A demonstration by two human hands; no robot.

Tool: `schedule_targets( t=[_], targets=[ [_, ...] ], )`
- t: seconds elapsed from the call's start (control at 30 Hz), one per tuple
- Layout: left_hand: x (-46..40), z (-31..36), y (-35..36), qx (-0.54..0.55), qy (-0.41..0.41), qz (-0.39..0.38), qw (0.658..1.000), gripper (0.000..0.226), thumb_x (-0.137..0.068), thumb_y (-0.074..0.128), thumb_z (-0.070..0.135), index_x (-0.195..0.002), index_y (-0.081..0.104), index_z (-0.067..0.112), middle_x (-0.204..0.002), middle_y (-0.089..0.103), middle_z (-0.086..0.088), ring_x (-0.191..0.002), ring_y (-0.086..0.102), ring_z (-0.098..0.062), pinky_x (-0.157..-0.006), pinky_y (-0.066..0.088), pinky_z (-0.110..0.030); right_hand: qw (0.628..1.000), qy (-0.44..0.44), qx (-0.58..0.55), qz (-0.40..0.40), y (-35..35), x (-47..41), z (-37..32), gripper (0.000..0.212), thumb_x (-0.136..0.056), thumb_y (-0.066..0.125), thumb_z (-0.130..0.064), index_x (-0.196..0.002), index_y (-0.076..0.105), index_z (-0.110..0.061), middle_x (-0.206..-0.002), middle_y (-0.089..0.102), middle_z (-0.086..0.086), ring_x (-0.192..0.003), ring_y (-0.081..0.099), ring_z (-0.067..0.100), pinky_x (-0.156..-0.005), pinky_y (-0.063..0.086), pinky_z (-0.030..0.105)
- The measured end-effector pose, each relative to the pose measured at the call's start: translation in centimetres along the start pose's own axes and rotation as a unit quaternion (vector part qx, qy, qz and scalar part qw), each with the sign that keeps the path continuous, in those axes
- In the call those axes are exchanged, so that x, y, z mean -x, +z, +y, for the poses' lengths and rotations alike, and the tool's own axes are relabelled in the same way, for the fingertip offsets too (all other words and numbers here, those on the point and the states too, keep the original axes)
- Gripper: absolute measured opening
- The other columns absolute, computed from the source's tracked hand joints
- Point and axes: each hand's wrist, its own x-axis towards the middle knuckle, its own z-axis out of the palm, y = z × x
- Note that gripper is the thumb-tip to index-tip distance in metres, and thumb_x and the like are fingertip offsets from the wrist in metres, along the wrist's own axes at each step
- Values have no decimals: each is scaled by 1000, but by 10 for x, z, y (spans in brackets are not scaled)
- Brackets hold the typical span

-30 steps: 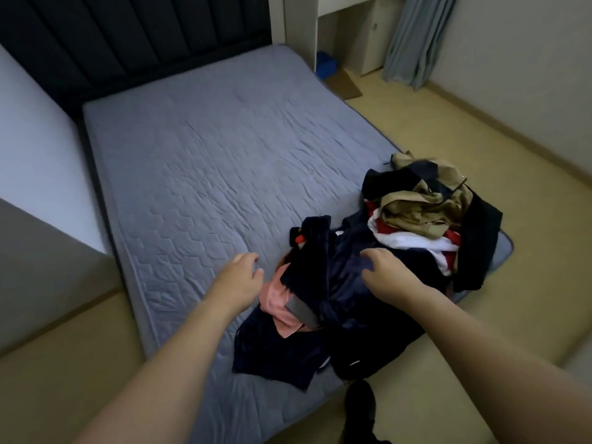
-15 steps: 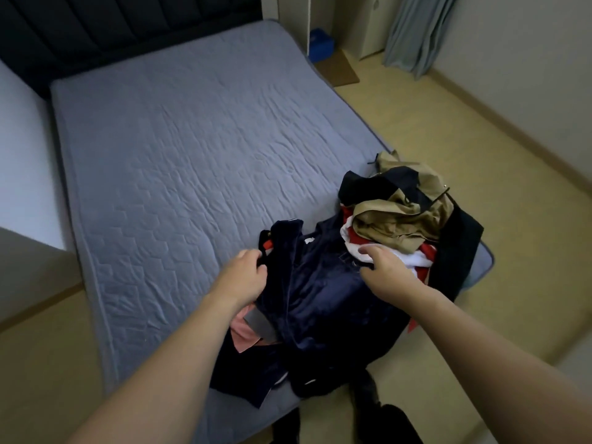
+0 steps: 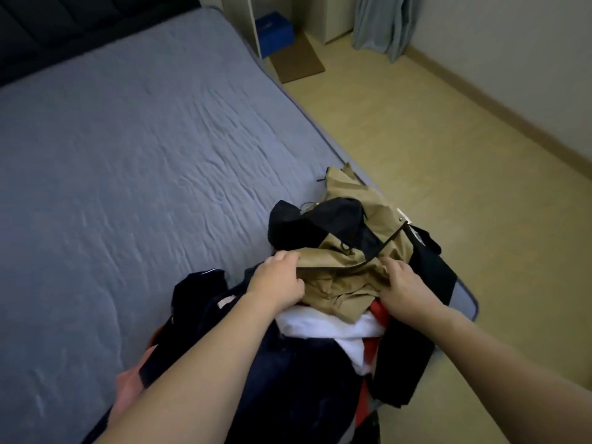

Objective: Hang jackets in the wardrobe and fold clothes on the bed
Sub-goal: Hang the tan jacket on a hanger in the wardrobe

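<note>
A heap of clothes lies at the near right corner of the grey bed [image 3: 128,161]. On top is a tan and black jacket [image 3: 349,261]. My left hand [image 3: 277,280] grips its tan fabric at the left side, fingers curled over the edge. My right hand [image 3: 402,286] grips the tan fabric at the right side. Under the jacket lie a white garment [image 3: 323,328], a red piece [image 3: 379,310], a dark navy garment [image 3: 288,379] and a pink one [image 3: 131,382]. A black garment [image 3: 429,277] hangs over the bed's corner.
Beige floor [image 3: 448,149] runs along the bed's right side to a wall with a skirting board. At the far end stand a white cabinet panel [image 3: 246,24], a blue box [image 3: 275,30], a brown mat [image 3: 298,62] and a grey curtain [image 3: 381,24]. A dark headboard [image 3: 80,27] backs the bed.
Both hands left the dark navy garment and moved forward onto the tan jacket, now gripping it. The camera moved closer to the pile.
</note>
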Motion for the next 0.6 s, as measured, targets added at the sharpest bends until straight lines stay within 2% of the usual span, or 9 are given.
schedule_targets(
  t=[0.1,0.17,0.23,0.27,0.33,0.43,0.5,0.53,0.6],
  targets=[
    [-67,26,42,-106,-67,-12,992,75,-85,57,35,-149,21,21,-152,27,-10,-140,24,-31,-116,18,-47,1000,-12,-6,12,-6,-60,32,65,-89,49,-11,-149,24,-11,-152,25,13,-138,27,34,-110,27,37],
    [-96,28,67,-169,-108,-16,980,74,-86,58,34,-148,20,20,-149,34,-13,-140,27,-34,-118,10,-49,999,-22,-21,32,-2,-91,48,69,-89,52,-12,-150,20,-12,-154,17,15,-141,19,34,-111,22,38],
    [-116,26,85,-150,-135,-31,979,44,-89,47,20,-132,40,20,-125,57,-13,-120,50,-33,-109,31,-47,999,-30,-5,44,0,-119,61,80,-87,55,-15,-153,10,-20,-156,5,17,-145,9,34,-116,17,41],
    [-119,24,92,-82,-144,-47,985,30,-90,42,16,-119,50,20,-113,62,-11,-108,56,-33,-97,41,-43,998,-34,34,49,2,-131,68,85,-86,55,-17,-153,4,-26,-157,-2,16,-145,5,35,-118,16,44],
    [-112,25,95,119,-149,-79,978,21,-90,40,16,-95,60,17,-94,65,-8,-91,60,-28,-79,48,-37,987,-48,140,62,6,-153,79,92,-85,53,-25,-149,-11,-38,-157,-13,13,-146,-2,37,-116,12,51],
    [-67,31,74,357,-152,-105,916,18,-79,47,14,-64,55,18,-60,52,3,-60,51,-14,-57,35,-25,972,-63,218,51,11,-180,84,90,-88,52,-38,-144,-19,-46,-156,-21,9,-145,-11,38,-115,6,58],
    [-27,26,46,480,-113,-121,862,17,-67,51,18,-51,55,21,-51,46,9,-48,44,-6,-48,33,-17,968,-49,245,27,8,-193,84,85,-86,55,-42,-147,-4,-46,-157,-13,10,-145,-7,37,-115,5,58],
    [-10,19,31,531,-111,-125,831,14,-62,55,23,-48,55,23,-50,47,9,-47,44,-4,-46,33,-16,970,-45,237,19,6,-199,82,75,-86,55,-41,-147,12,-42,-158,-1,11,-145,1,37,-115,7,57],
    [13,0,7,560,-148,-146,802,19,-58,66,40,-56,62,21,-64,60,1,-59,55,-15,-55,41,-19,995,-46,88,7,2,-199,65,44,-88,50,-27,-132,49,-23,-142,40,15,-134,34,38,-114,22,52]
  ],
)
